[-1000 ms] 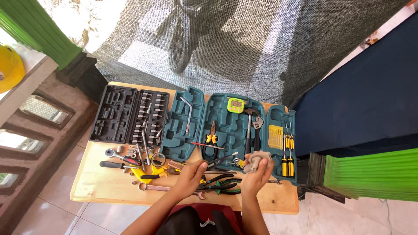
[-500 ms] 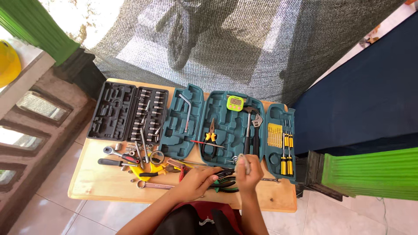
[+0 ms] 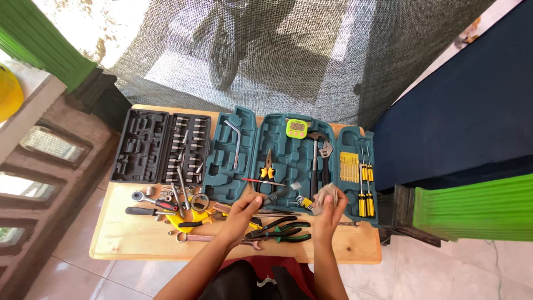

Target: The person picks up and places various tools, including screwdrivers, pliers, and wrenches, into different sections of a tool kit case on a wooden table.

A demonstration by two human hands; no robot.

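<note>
Black-handled tool [image 3: 276, 195] in left hand [image 3: 244, 209], apparently pointing up-right

Black socket case [image 3: 160, 147] open left on wooden table [image 3: 122, 244]; teal tool case [image 3: 288, 158] centre; yellow-green timer [image 3: 296, 128]; pliers [image 3: 283, 230] near front edge.

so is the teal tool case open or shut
Open. The teal tool case lies spread flat on the wooden table, its moulded trays facing up, with pliers and yellow screwdrivers showing in their slots.
</note>
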